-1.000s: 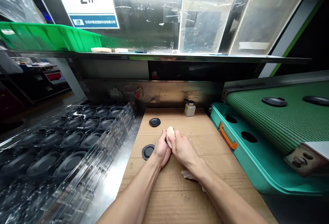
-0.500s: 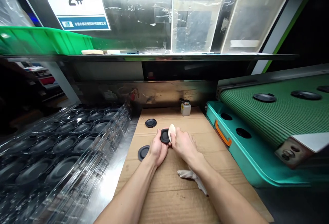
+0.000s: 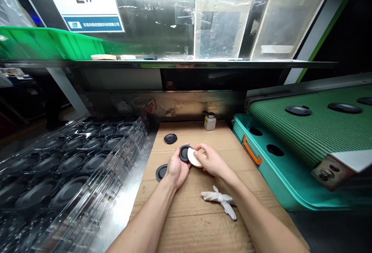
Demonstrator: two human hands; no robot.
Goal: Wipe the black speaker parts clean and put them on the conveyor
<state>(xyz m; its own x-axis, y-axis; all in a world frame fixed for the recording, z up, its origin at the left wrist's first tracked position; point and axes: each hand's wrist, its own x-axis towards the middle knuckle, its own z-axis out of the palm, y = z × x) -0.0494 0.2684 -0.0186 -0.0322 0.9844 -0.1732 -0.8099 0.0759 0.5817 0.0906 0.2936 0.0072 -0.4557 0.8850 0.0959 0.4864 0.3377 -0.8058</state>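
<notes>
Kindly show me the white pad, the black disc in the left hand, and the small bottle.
White pad [image 3: 192, 159], head view, on its flat face.
Black disc [image 3: 184, 153], head view, on its flat middle.
Small bottle [image 3: 210, 124], head view, on its pale body.

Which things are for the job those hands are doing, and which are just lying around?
Probably for the job:
round black plastic disc in the left hand
round cream pad in the right hand
two other black discs

Seemingly just lying around:
crumpled white cloth
small square white bottle
green plastic bin
</notes>
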